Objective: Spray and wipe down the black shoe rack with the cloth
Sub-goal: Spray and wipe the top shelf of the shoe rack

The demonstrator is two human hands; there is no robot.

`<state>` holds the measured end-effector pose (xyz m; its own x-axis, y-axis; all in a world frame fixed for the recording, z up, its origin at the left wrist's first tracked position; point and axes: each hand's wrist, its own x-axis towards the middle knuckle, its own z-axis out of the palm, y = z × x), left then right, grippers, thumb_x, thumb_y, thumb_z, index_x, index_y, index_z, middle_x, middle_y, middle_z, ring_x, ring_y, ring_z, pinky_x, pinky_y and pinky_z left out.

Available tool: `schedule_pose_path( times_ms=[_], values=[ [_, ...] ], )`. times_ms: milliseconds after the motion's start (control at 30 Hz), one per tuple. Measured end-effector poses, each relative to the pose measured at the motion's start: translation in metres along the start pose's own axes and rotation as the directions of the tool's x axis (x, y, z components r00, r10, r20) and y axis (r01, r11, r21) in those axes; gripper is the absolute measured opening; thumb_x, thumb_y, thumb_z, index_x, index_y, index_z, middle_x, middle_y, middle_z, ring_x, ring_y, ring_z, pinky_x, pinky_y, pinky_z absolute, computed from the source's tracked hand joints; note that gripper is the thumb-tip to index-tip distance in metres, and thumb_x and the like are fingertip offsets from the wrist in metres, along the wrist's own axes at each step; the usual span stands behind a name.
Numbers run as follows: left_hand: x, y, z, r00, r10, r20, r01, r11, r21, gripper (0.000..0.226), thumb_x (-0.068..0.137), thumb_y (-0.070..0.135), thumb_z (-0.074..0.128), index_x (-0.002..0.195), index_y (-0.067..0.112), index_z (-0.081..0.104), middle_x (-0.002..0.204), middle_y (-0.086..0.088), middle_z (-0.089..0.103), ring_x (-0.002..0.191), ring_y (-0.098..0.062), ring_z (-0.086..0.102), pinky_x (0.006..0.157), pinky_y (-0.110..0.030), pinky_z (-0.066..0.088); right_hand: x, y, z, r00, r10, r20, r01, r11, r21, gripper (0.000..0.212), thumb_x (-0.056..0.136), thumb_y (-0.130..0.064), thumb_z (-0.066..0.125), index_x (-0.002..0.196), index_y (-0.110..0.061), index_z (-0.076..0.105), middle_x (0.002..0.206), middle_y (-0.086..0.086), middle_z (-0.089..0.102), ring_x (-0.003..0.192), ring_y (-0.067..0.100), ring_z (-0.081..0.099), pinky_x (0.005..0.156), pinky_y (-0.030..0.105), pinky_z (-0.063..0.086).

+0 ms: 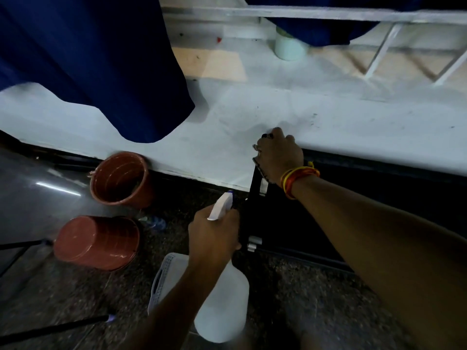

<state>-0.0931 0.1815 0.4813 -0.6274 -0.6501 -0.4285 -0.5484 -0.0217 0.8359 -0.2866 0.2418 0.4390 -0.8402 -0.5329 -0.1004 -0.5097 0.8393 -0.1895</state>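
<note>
The black shoe rack (255, 188) stands against the pale wall at centre right, its side frame and lower bars dark and hard to make out. My right hand (279, 155) presses a cloth (258, 165) onto the top corner of the rack's side frame; only the cloth's edge shows under the fingers. My left hand (212, 238) grips the neck of a white spray bottle (222, 311), whose white nozzle (222, 205) points toward the rack's side.
Two terracotta pots sit left of the rack, one upright (121, 179) and one tipped over (97, 242). A white perforated basket (164, 279) lies beneath my left arm. Dark blue fabric (101, 66) hangs at upper left. A white railing (379, 46) runs above.
</note>
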Motion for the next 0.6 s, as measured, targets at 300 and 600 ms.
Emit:
schedule_pose_path(
  times_ms=[300,600],
  values=[
    [-0.009,0.005,-0.003,1.0,-0.008,-0.008,0.008,1.0,0.004,0.021,0.084,0.009,0.06,0.064,0.014,0.06,0.056,-0.011,0.059,0.05,-0.024,0.058,0.047,-0.032,0.049,-0.043,-0.019,0.003,0.998,-0.065,-0.008,0.064,0.997,-0.031,0.032,0.09,-0.028,0.058,0.118,-0.013,0.062,0.135,0.017,0.041,0.113,0.039,0.046,0.075,0.04,0.05],
    [-0.013,0.009,-0.008,0.997,0.071,0.005,-0.071,0.997,0.018,0.015,0.084,0.008,0.059,0.08,-0.004,0.066,0.061,-0.022,0.063,0.048,-0.025,0.059,0.05,-0.036,0.05,-0.121,-0.042,0.014,0.977,-0.17,0.131,0.162,0.984,0.071,0.031,0.094,-0.025,0.049,0.124,-0.017,0.056,0.143,0.014,0.033,0.122,0.038,0.039,0.083,0.043,0.049]
  ],
)
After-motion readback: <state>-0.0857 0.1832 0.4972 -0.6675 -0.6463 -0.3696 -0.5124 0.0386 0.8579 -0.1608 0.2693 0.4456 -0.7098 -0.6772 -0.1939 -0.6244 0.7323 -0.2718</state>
